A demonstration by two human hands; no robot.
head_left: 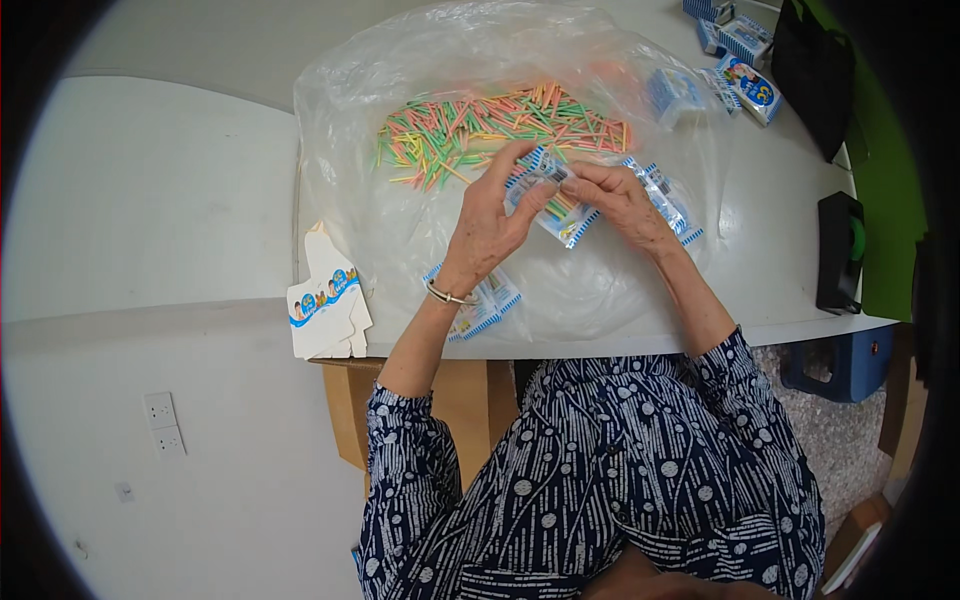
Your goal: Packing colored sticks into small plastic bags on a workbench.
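Note:
My left hand [497, 215] and my right hand [622, 200] meet over a clear plastic sheet [400, 240] on the white table. Both hold one small clear packet with blue-and-white striped edges [562, 215] that has coloured sticks inside. Just beyond the hands lies a loose heap of thin pink, green, yellow and orange sticks [480, 125]. Another striped packet [668, 200] lies to the right of my right hand. More flat packets [485, 300] sit under my left wrist, which wears a metal bracelet.
A flat unfolded white-and-blue carton [325, 300] hangs over the table's left front edge. Several small blue-and-white boxes [740, 60] stand at the far right. A black tape dispenser [840, 250] and a dark bag [812, 70] sit on the right side.

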